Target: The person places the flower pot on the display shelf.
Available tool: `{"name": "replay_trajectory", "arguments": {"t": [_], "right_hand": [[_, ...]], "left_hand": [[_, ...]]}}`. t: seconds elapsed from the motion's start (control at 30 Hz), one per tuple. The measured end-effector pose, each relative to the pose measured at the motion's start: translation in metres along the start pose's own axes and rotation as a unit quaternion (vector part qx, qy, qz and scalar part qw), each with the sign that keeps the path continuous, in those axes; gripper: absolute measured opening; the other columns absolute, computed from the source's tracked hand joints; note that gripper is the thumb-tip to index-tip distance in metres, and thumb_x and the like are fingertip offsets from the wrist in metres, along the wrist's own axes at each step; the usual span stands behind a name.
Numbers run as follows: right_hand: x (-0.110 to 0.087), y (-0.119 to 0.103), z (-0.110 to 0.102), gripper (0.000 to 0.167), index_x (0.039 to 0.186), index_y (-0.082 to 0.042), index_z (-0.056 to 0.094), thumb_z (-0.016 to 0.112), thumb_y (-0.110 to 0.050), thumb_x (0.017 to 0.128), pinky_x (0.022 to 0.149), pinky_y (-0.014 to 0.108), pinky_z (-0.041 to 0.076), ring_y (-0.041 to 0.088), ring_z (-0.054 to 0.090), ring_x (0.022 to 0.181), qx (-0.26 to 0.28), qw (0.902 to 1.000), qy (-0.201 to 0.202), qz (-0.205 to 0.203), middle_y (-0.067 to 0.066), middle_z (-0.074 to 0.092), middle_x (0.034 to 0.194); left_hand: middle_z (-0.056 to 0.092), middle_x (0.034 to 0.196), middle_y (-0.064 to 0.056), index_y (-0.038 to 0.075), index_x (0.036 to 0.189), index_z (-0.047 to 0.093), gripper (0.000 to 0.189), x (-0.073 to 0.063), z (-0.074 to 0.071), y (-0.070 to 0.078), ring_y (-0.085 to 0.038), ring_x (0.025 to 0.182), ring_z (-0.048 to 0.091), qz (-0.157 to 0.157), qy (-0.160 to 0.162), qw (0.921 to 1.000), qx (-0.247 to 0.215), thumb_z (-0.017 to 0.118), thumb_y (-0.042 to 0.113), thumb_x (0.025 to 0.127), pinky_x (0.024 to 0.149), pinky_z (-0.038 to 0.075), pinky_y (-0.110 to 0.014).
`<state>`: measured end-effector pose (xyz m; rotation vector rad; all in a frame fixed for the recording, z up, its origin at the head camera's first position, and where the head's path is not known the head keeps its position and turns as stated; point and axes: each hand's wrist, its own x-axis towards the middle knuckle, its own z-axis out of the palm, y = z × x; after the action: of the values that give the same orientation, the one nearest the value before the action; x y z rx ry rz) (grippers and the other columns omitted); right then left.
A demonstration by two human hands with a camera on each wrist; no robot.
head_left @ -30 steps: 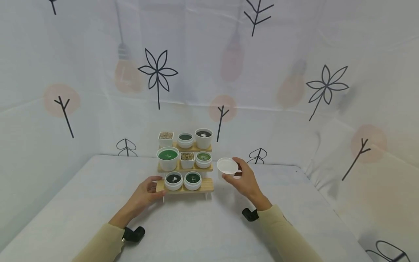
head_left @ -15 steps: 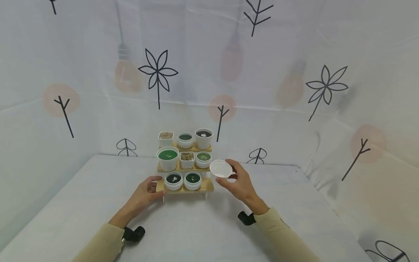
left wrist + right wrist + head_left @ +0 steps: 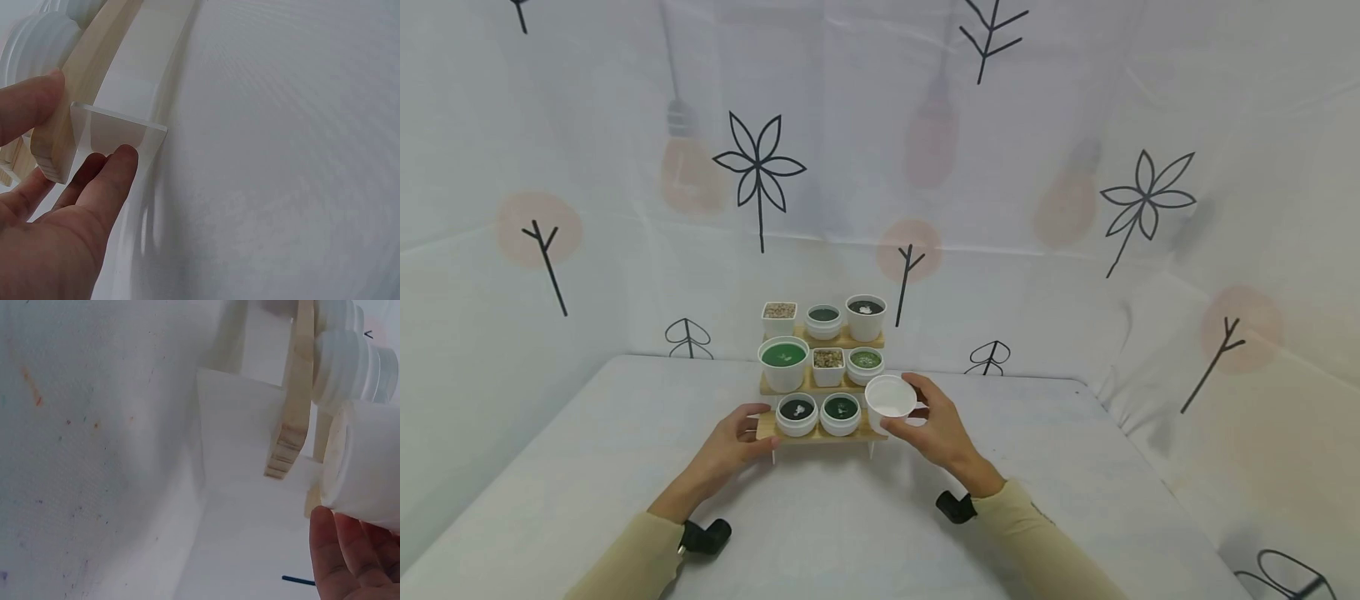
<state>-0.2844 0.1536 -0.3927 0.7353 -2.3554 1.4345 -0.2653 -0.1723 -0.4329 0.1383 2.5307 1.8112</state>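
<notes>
A three-step stand has pale wooden shelves on clear supports. My left hand (image 3: 730, 440) grips the left end of its lowest wooden shelf (image 3: 766, 423). In the left wrist view the thumb (image 3: 34, 103) presses on the board while fingertips touch the clear support (image 3: 119, 128). My right hand (image 3: 942, 429) holds a white cup (image 3: 891, 397), whose inside looks bare white, above the right end of that shelf. From the right wrist view, the cup (image 3: 369, 465) appears apart from the board's end (image 3: 287, 447). Beside it sit a dark-topped pot (image 3: 797, 412) and a green-topped pot (image 3: 840, 410).
A green-filled cup (image 3: 783, 367), a square pot (image 3: 828, 367) and a round green pot (image 3: 866, 364) stand on the middle shelf. Above are another square pot (image 3: 779, 317), a round pot (image 3: 823, 321) and a dark-filled cup (image 3: 865, 318). Behind hangs a patterned cloth (image 3: 842, 167).
My right hand has carried the white cup leftward and slightly nearer, from right of the stand to over the lowest shelf's right end. The left hand has stayed in place.
</notes>
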Motion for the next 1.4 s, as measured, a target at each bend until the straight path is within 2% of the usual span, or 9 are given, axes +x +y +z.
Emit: {"name": "replay_trajectory", "arguments": {"t": [0.13, 0.2, 0.43, 0.6, 0.7, 0.8, 0.93, 1.4], "right_hand": [[-0.004, -0.021, -0.001, 0.069, 0.132, 0.007, 0.045, 0.079, -0.011, 0.075, 0.083, 0.044, 0.052, 0.032, 0.059, 0.104, -0.006, 0.9999, -0.009, 0.008, 0.019, 0.059, 0.116], [-0.005, -0.025, 0.000, 0.068, 0.132, 0.008, 0.045, 0.079, -0.011, 0.076, 0.083, 0.043, 0.052, 0.031, 0.059, 0.104, -0.007, 0.9999, -0.009, 0.012, 0.019, 0.059, 0.115], [0.002, 0.015, 0.014, 0.074, 0.134, -0.008, 0.047, 0.083, -0.028, 0.073, 0.084, 0.038, 0.053, 0.018, 0.059, 0.103, -0.007, 0.9996, -0.012, 0.023, 0.004, 0.061, 0.114], [0.002, 0.016, 0.017, 0.074, 0.136, -0.006, 0.045, 0.082, -0.027, 0.075, 0.086, 0.042, 0.052, 0.020, 0.058, 0.107, -0.001, 0.9988, -0.022, 0.043, 0.006, 0.059, 0.118], [0.001, 0.010, 0.017, 0.074, 0.138, -0.002, 0.043, 0.081, -0.021, 0.077, 0.088, 0.046, 0.051, 0.026, 0.057, 0.109, 0.004, 0.9981, -0.027, 0.056, 0.011, 0.058, 0.120], [-0.001, -0.006, 0.015, 0.073, 0.138, 0.002, 0.041, 0.079, -0.016, 0.078, 0.089, 0.050, 0.049, 0.030, 0.056, 0.110, 0.014, 0.9973, -0.035, 0.062, 0.015, 0.057, 0.122], [-0.004, -0.025, 0.011, 0.072, 0.138, 0.004, 0.040, 0.077, -0.013, 0.079, 0.090, 0.049, 0.049, 0.029, 0.056, 0.110, 0.019, 0.9969, -0.047, 0.061, 0.016, 0.057, 0.121], [-0.005, -0.027, 0.009, 0.078, 0.141, 0.003, 0.036, 0.079, -0.014, 0.078, 0.092, 0.050, 0.047, 0.029, 0.055, 0.112, 0.012, 0.9966, -0.054, 0.061, 0.017, 0.056, 0.121]], "left_hand": [[0.052, 0.129, -0.024, 0.005, 0.140, 0.039, 0.069, 0.000, -0.001, 0.000, -0.034, 0.115, 0.056, 0.004, -0.002, 1.0000, 0.000, 0.075, 0.020, 0.083, 0.092, 0.048, -0.043], [0.052, 0.128, -0.024, 0.004, 0.139, 0.039, 0.068, -0.001, -0.001, 0.000, -0.034, 0.115, 0.056, 0.006, -0.002, 1.0000, -0.002, 0.075, 0.020, 0.083, 0.091, 0.048, -0.043], [0.052, 0.129, -0.024, 0.005, 0.140, 0.039, 0.068, -0.002, -0.002, 0.002, -0.034, 0.115, 0.056, 0.004, -0.004, 1.0000, 0.001, 0.074, 0.020, 0.084, 0.091, 0.048, -0.043], [0.052, 0.128, -0.023, 0.005, 0.140, 0.038, 0.068, -0.001, -0.001, 0.000, -0.033, 0.115, 0.056, 0.002, 0.000, 1.0000, 0.000, 0.074, 0.018, 0.084, 0.091, 0.048, -0.043], [0.053, 0.127, -0.023, 0.005, 0.140, 0.039, 0.068, -0.001, -0.001, -0.001, -0.032, 0.114, 0.057, 0.000, 0.002, 1.0000, 0.000, 0.074, 0.018, 0.083, 0.091, 0.048, -0.043], [0.054, 0.126, -0.021, 0.006, 0.139, 0.040, 0.067, -0.001, -0.001, -0.002, -0.031, 0.112, 0.058, 0.000, 0.004, 1.0000, 0.003, 0.074, 0.017, 0.083, 0.090, 0.049, -0.043], [0.055, 0.124, -0.021, 0.006, 0.139, 0.040, 0.067, -0.001, -0.001, -0.002, -0.030, 0.111, 0.058, 0.000, 0.005, 1.0000, 0.004, 0.075, 0.017, 0.083, 0.090, 0.049, -0.042], [0.055, 0.124, -0.021, 0.006, 0.138, 0.041, 0.066, 0.000, 0.000, -0.001, -0.031, 0.112, 0.058, 0.001, 0.005, 1.0000, 0.000, 0.075, 0.016, 0.082, 0.090, 0.049, -0.042]]}}
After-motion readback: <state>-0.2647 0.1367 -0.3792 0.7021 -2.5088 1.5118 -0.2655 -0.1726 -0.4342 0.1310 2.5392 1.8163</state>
